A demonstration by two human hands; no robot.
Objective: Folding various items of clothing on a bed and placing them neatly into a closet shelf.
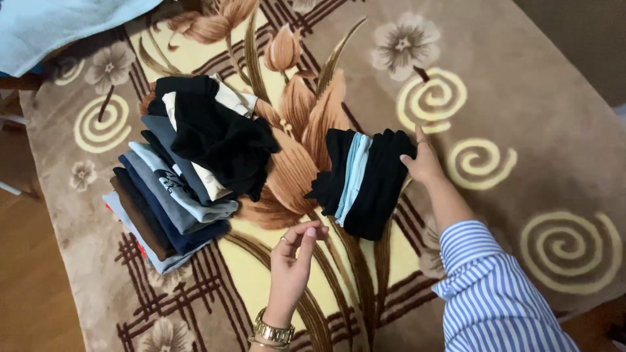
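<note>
1. Head view, looking straight down: a brown blanket [521, 130] with cream spirals and a big flower pattern covers the whole surface, and two lots of clothing lie on it

2. Right hand [422, 160] — it reaches out from a blue-and-white striped sleeve [489, 293] and rests its fingertips against the right edge of a folded black garment [372, 182]; the fingers are loosely spread, nothing gripped between them, a ring on one finger

3. That folded black garment sits near the middle of the blanket, on the brown leaves of the pattern, with a pale blue stripe [353, 176] of fabric running down its length

4. Left hand [293, 261] — it hovers low in the picture, just below and left of the folded garment, not touching it; thumb and fingers curl in close together, holding nothing that I can make out, with a gold watch [272, 332] at the wrist

5. Over to the left, well apart from both hands, a stack of folded clothes [169, 202] fans out in grey, navy, brown and light blue, and a crumpled black piece [218, 140] lies on top

6. Top left corner — a light blue cloth [59, 26] overlaps the blanket's edge, and wooden floor [26, 280] shows beyond the left side
</note>
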